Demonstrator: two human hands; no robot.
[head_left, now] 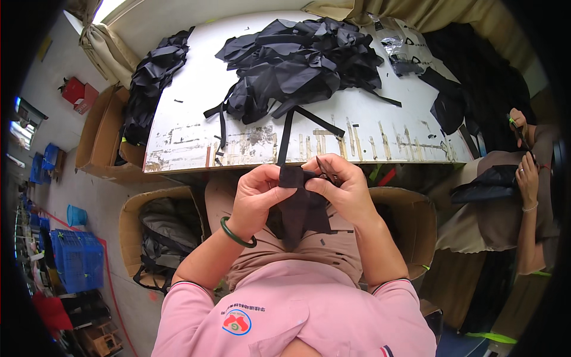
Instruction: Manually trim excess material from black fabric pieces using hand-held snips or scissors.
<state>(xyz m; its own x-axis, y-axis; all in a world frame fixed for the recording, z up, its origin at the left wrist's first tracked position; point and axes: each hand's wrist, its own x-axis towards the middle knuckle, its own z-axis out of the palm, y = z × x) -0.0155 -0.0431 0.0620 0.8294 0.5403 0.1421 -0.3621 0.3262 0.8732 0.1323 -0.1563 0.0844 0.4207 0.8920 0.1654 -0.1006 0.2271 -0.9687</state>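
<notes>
My left hand is closed on a black fabric piece, pinching its upper corner between thumb and fingers. The cloth hangs down over my lap, and a narrow black strap runs from it up onto the table edge. Close beside it, my right hand is closed around dark thread snips, the tips pointing up past the fingers. The right thumb and fingertips also touch the fabric's edge. Part of the snips is hidden in the palm.
A big heap of black fabric pieces lies on the white table. Cardboard boxes stand either side of my legs, the left one holding a grey-black bag. At right, a co-worker's hands handle black cloth and a green-handled tool.
</notes>
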